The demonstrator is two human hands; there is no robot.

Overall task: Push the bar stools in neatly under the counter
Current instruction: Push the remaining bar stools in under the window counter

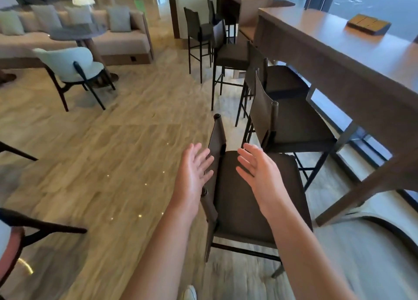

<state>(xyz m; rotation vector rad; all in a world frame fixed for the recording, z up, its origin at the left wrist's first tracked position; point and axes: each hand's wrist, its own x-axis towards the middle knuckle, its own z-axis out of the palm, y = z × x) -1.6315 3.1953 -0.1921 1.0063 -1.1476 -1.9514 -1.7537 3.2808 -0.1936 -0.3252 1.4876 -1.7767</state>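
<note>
From the head camera, both hands hover with fingers spread and holding nothing: the left hand (195, 171) just beside the backrest of the nearest bar stool (253, 200), the right hand (260, 172) above its dark seat; that stool stands well out from the wooden counter (334, 51), turned askew, while the next bar stool (291, 127) sits partly under the counter's edge. A push from here could likely swing the nearest stool's front into the next stool's legs, or tip it if its feet drag on the polished floor (117, 155). No brand, label or readable writing shows, and the small wooden box (368, 24) on the counter is blank.
</note>
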